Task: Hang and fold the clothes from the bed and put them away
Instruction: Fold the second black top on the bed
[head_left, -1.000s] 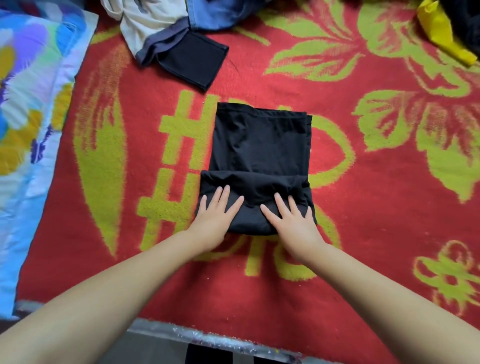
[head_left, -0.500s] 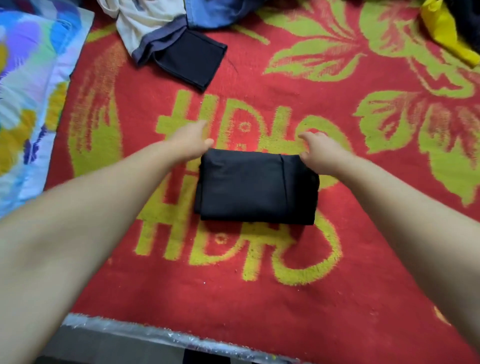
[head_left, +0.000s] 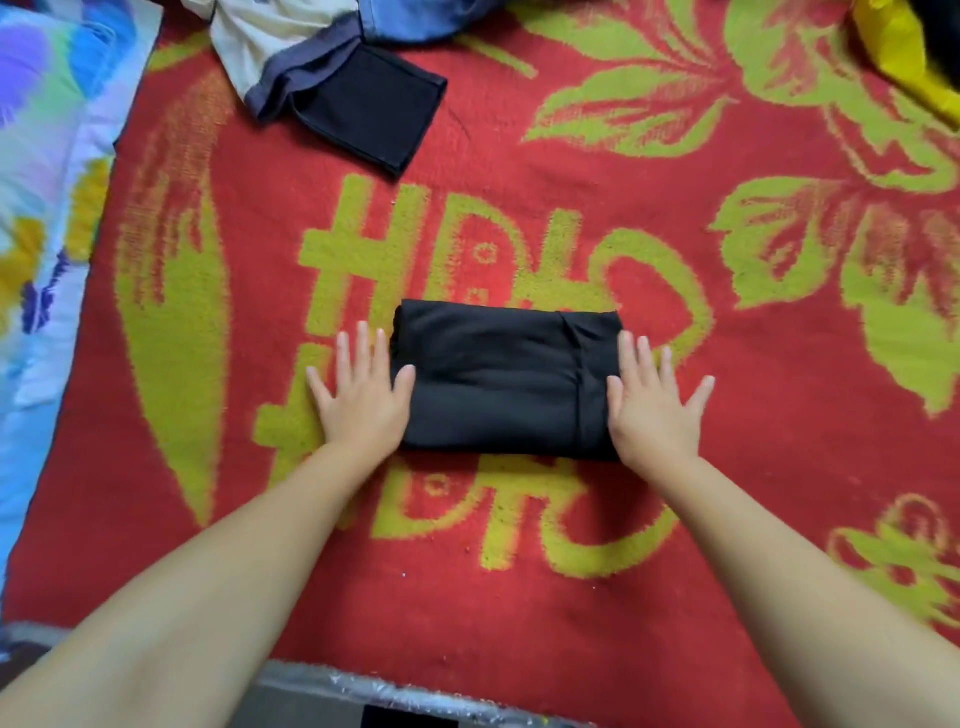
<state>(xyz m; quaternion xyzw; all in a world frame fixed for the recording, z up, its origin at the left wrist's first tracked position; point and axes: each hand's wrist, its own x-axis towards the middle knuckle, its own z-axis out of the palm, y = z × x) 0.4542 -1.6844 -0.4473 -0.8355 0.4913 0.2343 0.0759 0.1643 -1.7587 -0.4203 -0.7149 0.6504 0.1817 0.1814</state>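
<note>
A black garment (head_left: 504, 379), folded into a compact rectangle, lies in the middle of the red and green bed blanket (head_left: 519, 545). My left hand (head_left: 363, 395) lies flat with spread fingers at the garment's left edge, its thumb touching the fabric. My right hand (head_left: 652, 405) lies flat over the garment's right end, fingers straight and spread. Neither hand grips anything.
A pile of unfolded clothes (head_left: 332, 62), white, blue and black, sits at the far side of the bed. A yellow item (head_left: 904, 57) lies at the far right corner. A colourful pillow (head_left: 47, 208) runs along the left. The bed's near edge (head_left: 363, 691) is at the bottom.
The garment was folded over once more into a smaller rectangle. Both hands moved from its far edge back to its two sides and now lie flat there.
</note>
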